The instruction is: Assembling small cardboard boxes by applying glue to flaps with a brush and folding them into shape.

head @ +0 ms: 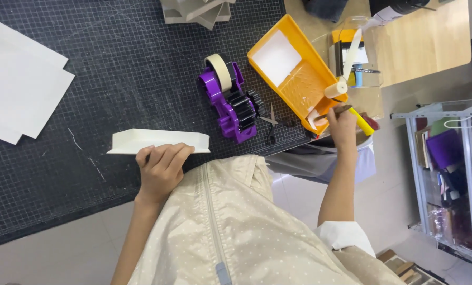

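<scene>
The left hand [161, 168] is curled over the near edge of a white folded card piece [159, 141], fingers bent down on its smooth matte surface and pressing it to the tabletop [88, 95]. That piece is a long, shallow tray-like form with slanted ends and a raised back wall; its long axis runs left to right across the view, roughly parallel to the near edge of the tabletop, with its pointed flat flap reaching out to the left. It lies on a dark cutting mat printed with a fine white grid, scuffed with a few pale scratches. The right hand [343, 124] is closed around the yellow handle of a small paint roller [346, 95], whose pale cylindrical sleeve rests at the lower corner of an orange plastic paint tray [294, 74]. The tray is a glossy rectangle set diagonally, its long axis running from upper left to lower right, with a ribbed slope near the roller and a flat white patch in its deeper end. Between the two hands stands a purple plastic tape dispenser [230, 105] with a roll of cream masking tape at its far end and black toothed wheels at its near end. Just beside it lie small scissors [270, 124] with dark handles. Well to the left, flat white sheets [19, 79] overlap on the mat, and more folded white card pieces [196, 10] sit at the far edge.
</scene>
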